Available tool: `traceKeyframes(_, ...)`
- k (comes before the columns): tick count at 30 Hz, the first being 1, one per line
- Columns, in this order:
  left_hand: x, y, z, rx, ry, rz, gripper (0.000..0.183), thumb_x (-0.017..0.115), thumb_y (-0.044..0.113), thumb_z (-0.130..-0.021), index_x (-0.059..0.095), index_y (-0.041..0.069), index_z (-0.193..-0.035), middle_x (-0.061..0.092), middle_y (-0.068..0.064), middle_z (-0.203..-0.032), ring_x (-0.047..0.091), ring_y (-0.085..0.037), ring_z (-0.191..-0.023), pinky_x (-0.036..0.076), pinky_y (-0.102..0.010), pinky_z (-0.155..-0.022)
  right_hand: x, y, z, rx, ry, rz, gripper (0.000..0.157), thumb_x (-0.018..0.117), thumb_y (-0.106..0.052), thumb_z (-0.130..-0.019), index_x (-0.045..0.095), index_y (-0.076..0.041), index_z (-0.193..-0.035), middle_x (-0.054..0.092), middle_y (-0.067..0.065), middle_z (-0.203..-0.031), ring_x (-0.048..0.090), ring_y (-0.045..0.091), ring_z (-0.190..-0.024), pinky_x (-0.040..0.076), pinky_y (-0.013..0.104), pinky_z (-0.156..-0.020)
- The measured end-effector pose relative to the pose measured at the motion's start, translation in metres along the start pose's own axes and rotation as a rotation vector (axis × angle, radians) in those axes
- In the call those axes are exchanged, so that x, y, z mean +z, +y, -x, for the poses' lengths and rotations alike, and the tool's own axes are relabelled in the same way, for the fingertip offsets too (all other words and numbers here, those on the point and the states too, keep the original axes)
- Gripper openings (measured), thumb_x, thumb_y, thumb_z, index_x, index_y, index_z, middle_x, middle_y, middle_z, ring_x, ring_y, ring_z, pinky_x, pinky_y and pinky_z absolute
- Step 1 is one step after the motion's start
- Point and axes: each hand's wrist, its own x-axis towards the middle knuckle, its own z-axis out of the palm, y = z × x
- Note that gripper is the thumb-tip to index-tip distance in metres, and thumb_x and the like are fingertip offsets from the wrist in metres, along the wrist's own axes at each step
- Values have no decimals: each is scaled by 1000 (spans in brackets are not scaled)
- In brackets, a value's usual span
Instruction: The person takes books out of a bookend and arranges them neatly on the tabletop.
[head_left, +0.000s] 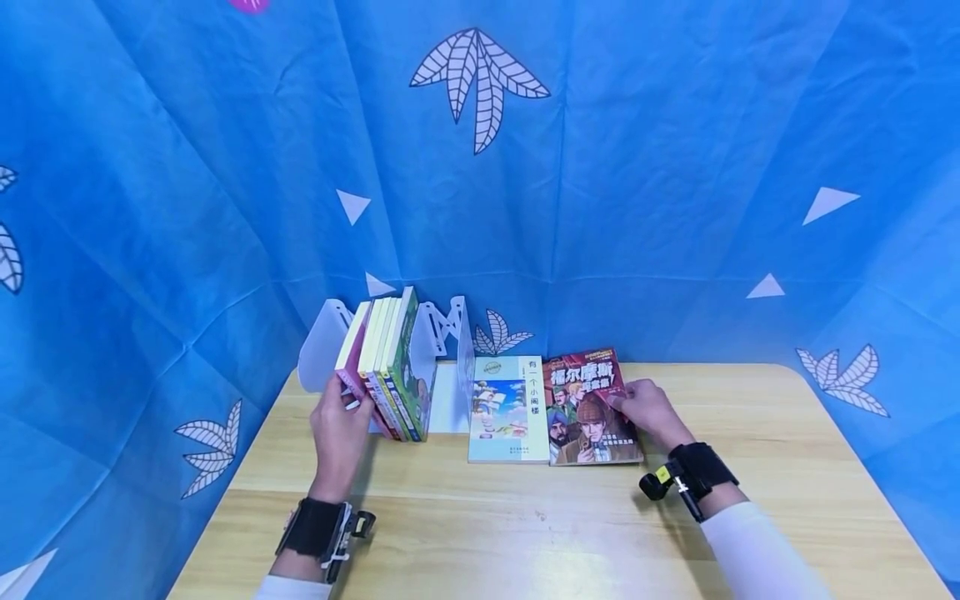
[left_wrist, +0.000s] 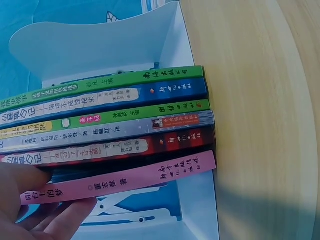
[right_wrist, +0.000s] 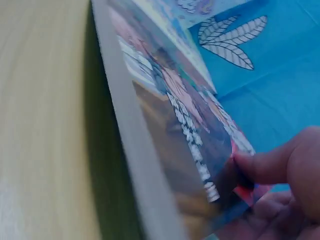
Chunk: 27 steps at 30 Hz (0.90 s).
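My left hand [head_left: 337,429] pinches a pink-spined book [left_wrist: 135,179] between thumb and fingers. That book leans at the left end of an upright row, with a narrow gap beside the red-spined book [left_wrist: 185,142] in the left wrist view. The row stands in a white bookend rack [head_left: 322,346], a green book [head_left: 405,358] at its right end. On the right, my right hand [head_left: 651,412] grips the right edge of a red comic-style book [head_left: 592,417], thumb on the cover. In the right wrist view this book's cover [right_wrist: 165,125] is seen at a slant.
A pale blue book [head_left: 510,450] lies flat, cover up, left of the red one. The rack's right end plate [head_left: 462,350] stands close to it. Behind the wooden table [head_left: 525,533] hangs a blue patterned cloth [head_left: 637,208].
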Motion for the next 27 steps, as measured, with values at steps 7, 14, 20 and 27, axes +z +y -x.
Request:
traceKeyframes(7,3,0,1,38,49,-54,31,70,1,-81,58,-2,-110,68,-23,-97,67,-32,-82,60,-40,-61,1,-9,2,-57,105,259,34,68,-21,-83,50,-11,-56,46,-1,-50,47,16,-47,39,27,-42)
traceKeyframes(14,3,4,4,2,35,-60,32,69,0,-82,56,-3,-111,66,-24,-98,67,-32,-79,59,-38,-58,0,-5,5,-20,104,295,48,75,-30,-80,42,-14,-49,40,-3,-45,43,15,-44,36,27,-42)
traceKeyframes(20,4,5,5,-29,46,-81,29,68,1,-84,54,-3,-108,66,-25,-97,66,-33,-76,59,-40,-56,1,0,7,21,111,260,51,76,-37,-80,43,-15,-47,34,-5,-44,41,13,-43,35,26,-43)
traceKeyframes(27,4,2,7,-52,76,-75,24,64,2,-86,55,-2,-108,65,-23,-95,64,-31,-75,58,-42,-56,1,1,10,29,90,212,48,73,-35,-82,47,-14,-47,34,-6,-43,36,12,-40,30,24,-40)
